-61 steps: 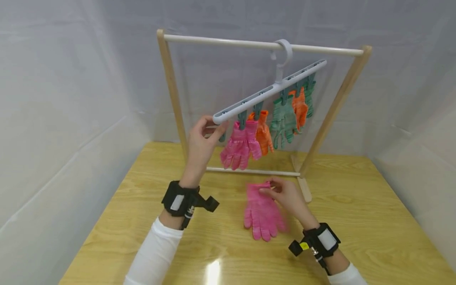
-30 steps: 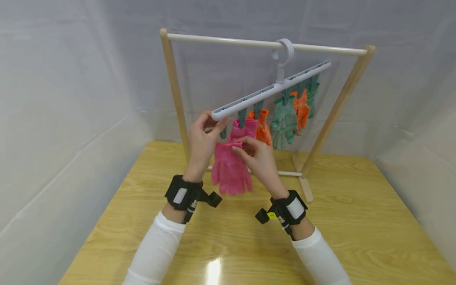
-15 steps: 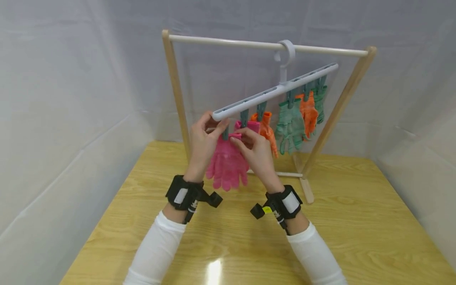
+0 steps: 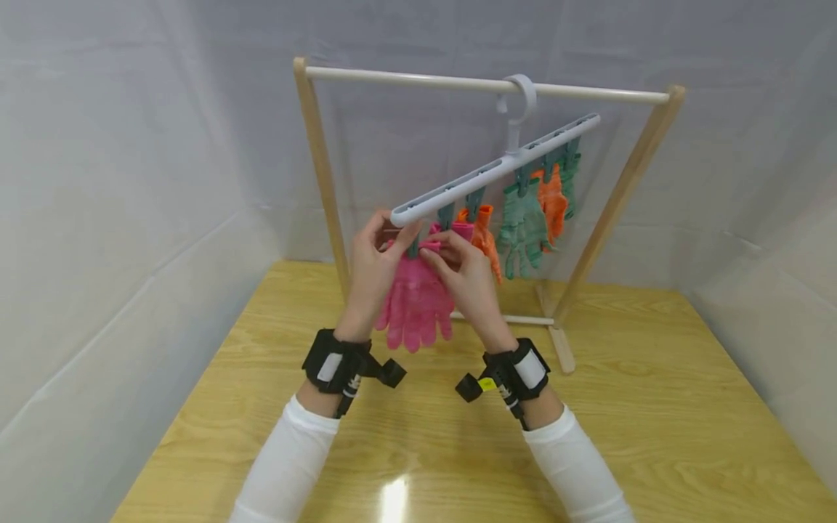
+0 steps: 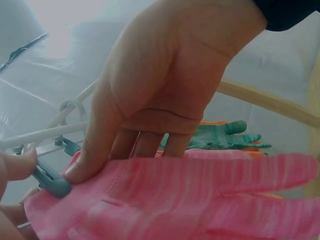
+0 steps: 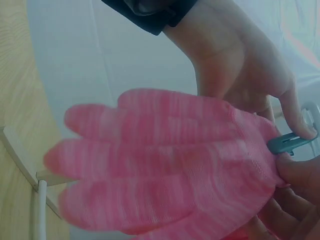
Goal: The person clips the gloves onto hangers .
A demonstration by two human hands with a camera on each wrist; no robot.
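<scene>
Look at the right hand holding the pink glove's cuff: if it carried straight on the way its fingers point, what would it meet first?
Probably the teal clip under the white hanger bar, where the right hand holds the pink glove; the left hand lies just beyond. Depth is unclear.

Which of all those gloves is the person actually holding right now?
The front pink glove, at the near end of the clip hanger. The right hand pinches its cuff at the end clip, which the left hand squeezes. The other pink, orange and green gloves hang untouched behind.
</scene>
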